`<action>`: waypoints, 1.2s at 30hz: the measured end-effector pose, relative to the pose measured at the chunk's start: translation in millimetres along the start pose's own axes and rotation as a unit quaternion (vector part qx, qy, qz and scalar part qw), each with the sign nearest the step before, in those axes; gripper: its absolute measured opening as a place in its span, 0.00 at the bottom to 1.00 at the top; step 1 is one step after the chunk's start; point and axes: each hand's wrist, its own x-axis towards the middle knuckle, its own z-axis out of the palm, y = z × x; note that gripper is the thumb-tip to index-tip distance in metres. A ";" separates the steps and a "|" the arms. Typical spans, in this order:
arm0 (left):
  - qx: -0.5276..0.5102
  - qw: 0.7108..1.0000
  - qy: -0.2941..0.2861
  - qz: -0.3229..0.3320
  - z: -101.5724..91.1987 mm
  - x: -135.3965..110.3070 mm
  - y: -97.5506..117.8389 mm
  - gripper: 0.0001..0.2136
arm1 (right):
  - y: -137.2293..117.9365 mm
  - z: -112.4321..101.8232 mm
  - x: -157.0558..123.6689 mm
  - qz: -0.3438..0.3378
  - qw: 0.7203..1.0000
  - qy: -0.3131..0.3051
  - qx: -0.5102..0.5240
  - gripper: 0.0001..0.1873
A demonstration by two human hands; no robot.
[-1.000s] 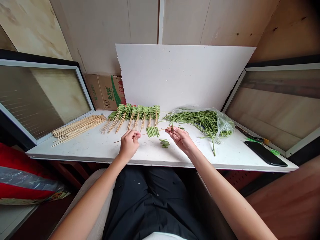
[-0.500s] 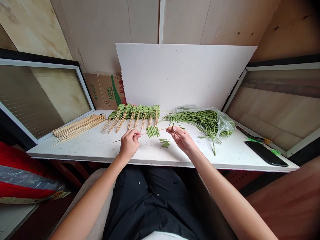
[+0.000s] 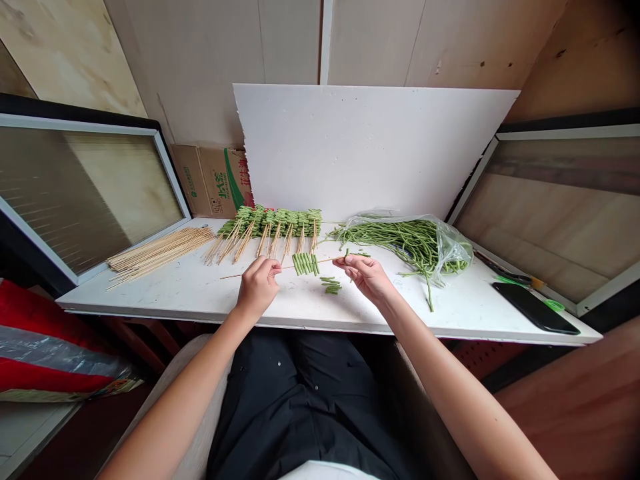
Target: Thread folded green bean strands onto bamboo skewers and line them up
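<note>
Head view: our left hand [image 3: 260, 283] has its fingers closed on a thin, pale wooden stick [image 3: 325, 260], whose blunt-looking tail runs out past the hand to the left. A flat row of short, green cut bean pieces [image 3: 305, 263] sits side by side on the stick, between our two hands and raised above the white, smooth-topped table [image 3: 295, 311]. Our right hand [image 3: 367, 275] pinches one more short, green bean piece [image 3: 347, 253] at the stick's far end; whether the point has gone through it, we cannot tell.

We judge the step in hand to be threading, with the row partly filled. The next move calls for a steady left grip while the right fingers line the piece up crosswise, press it on without splitting it, and slide it against the row.

Below the stick lies a small, loose pile of green bean pieces [image 3: 331, 285], near the right hand. Behind, filled skewers with green bean rows [image 3: 285, 220] lie massed together, their bare ends towards us.
</note>
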 end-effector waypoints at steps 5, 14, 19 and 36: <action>0.004 1.000 0.004 0.014 -0.4 -1.3 -2.6 0.12 | -1.0 2.0 -1.9 0.003 1.000 -0.007 -0.012 0.15; 0.009 1.000 0.007 0.018 -4.2 0.2 -8.1 0.13 | 6.7 2.4 -3.6 0.016 0.999 -0.017 -0.023 0.16; 0.009 0.999 0.013 0.037 -4.2 0.6 -11.8 0.14 | 7.1 4.1 -4.9 0.015 0.999 -0.019 -0.027 0.16; 0.012 0.999 0.036 0.027 -12.4 9.0 -2.6 0.13 | -7.3 13.1 -8.3 -0.035 0.998 0.018 -0.056 0.17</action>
